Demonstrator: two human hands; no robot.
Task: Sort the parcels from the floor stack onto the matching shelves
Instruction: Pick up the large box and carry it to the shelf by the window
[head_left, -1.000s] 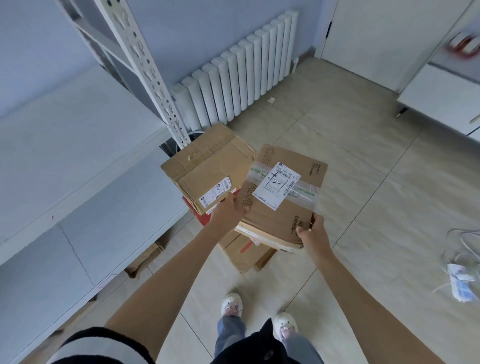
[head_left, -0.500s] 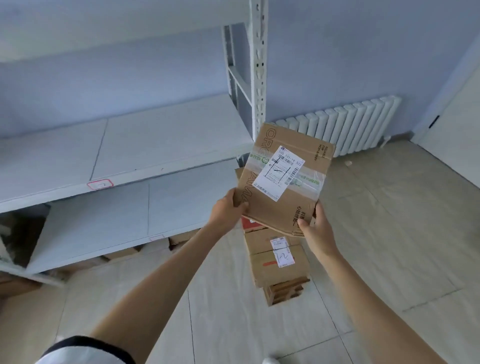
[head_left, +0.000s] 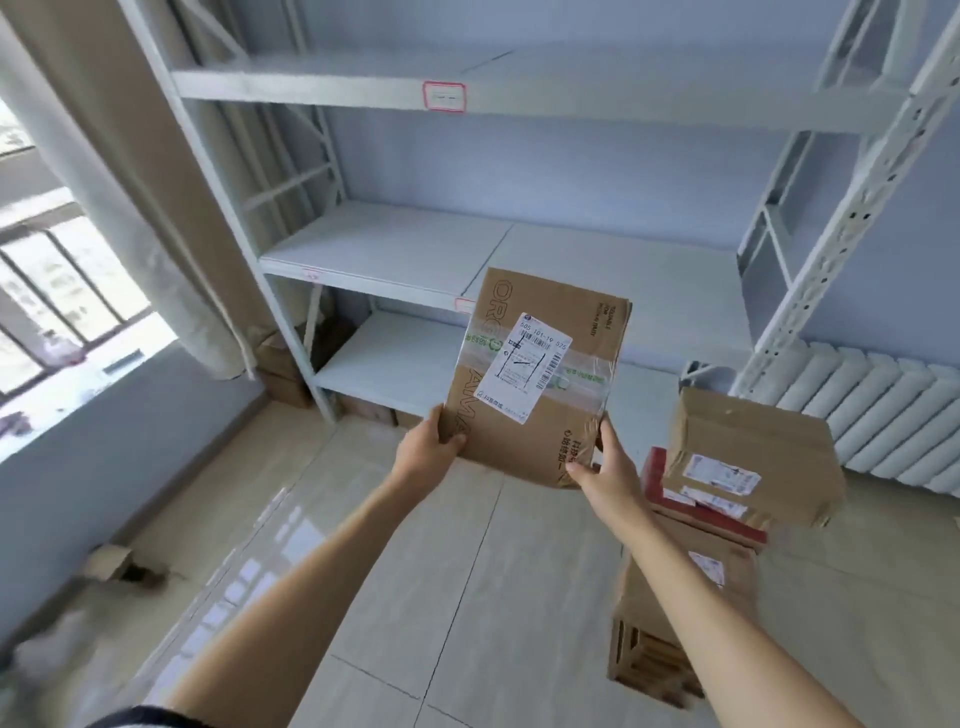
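Observation:
I hold a flat brown cardboard parcel with a white shipping label and clear tape, tilted up in front of the white metal shelf unit. My left hand grips its lower left corner and my right hand grips its lower right corner. The floor stack stands at the right: a brown box on top, a red parcel under it, more brown boxes below. Red-framed tags mark the shelf edges.
A white radiator lines the wall at right behind the stack. A curtain and window are at left. Cardboard boxes sit on the floor under the lowest shelf. A small box lies by the left wall.
My view has swung up and left from the floor stack to the shelves. The parcel has lifted off the stack and now faces the shelf unit, both hands still on it.

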